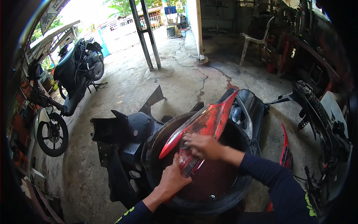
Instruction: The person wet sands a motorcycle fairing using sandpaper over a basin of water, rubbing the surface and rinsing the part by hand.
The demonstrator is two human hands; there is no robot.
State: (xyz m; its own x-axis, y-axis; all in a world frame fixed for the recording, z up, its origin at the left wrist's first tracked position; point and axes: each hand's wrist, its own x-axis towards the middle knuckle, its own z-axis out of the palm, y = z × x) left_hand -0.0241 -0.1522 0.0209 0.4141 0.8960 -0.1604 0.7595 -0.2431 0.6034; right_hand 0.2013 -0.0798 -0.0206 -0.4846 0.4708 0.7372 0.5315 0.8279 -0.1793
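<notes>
A red motorcycle fairing panel (207, 121), long and pointed, is tilted over a black round tub (238, 194) of dark reddish liquid. Dark grime and wet specks cover part of its face. My left hand (172, 180) grips the panel's lower end, with the thumb on top. Higher up, my right hand (203, 146) presses on the panel with bent fingers. Something small and greyish shows under those fingertips, too hidden to name.
Black plastic body parts (134, 127) lean at the tub's left, and a dark fairing piece (248, 108) lies behind it. Another red panel (286, 153) is at the right, near a partly stripped motorcycle (317, 115). A motorcycle (74, 71) stands far left; a plastic chair (257, 39) is at the back.
</notes>
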